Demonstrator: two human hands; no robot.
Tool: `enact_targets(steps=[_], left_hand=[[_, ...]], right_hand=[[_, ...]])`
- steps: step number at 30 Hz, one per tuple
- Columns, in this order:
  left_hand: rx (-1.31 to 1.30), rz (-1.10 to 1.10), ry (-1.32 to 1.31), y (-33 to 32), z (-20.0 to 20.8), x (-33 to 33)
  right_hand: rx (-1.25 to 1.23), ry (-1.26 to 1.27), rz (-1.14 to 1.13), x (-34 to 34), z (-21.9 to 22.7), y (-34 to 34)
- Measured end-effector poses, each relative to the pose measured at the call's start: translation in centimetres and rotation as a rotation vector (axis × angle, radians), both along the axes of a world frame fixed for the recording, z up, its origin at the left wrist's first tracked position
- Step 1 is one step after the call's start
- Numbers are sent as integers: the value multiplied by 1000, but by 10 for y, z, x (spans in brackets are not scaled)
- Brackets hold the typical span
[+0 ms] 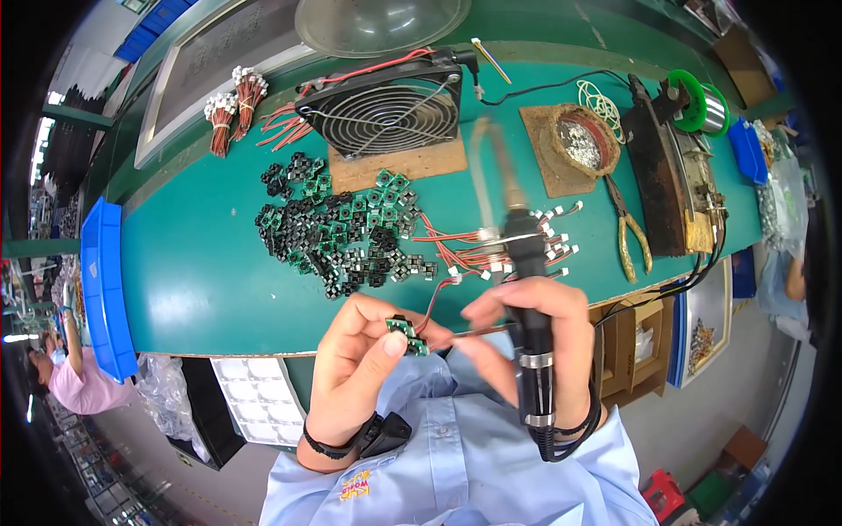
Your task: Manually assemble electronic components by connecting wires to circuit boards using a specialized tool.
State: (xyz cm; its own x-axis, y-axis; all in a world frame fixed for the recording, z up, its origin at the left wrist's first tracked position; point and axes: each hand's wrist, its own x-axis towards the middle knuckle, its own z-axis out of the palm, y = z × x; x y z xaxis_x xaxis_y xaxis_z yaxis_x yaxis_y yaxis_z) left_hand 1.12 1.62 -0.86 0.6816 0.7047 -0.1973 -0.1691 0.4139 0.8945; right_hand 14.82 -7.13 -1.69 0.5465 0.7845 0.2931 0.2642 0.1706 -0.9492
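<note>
Close to my body, my left hand (351, 364) pinches a small green circuit board (405, 333) between thumb and fingers. A thin red wire lead (430, 304) with a white plug runs up from beside the board. My right hand (568, 337) is closed around the black handle of a soldering iron (531, 307). Its tip points away from me, smeared by motion, apart from the board. A thin reddish wire (482, 331) stretches from the right fingertips toward the board. Beyond my hands lie a pile of circuit boards (329, 223) and several red-and-white leads (469, 257).
A black fan (381, 114) stands behind the pile. To the right are a round pot of solder scraps (605, 140), pliers (624, 232), a soldering station (662, 175) and a green solder spool (697, 103). A blue bin (107, 289) edges the left. A person in pink (92, 386) is far left.
</note>
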Motion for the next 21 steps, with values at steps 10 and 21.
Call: enact_targets(steps=[10,21], left_hand=[[71,194,-19,14,-22,4],[164,186,-56,13,-26,5]], right_hand=[[-93,-590,88,22,-1,-55],[-50,-490,208,13,-5,-49]])
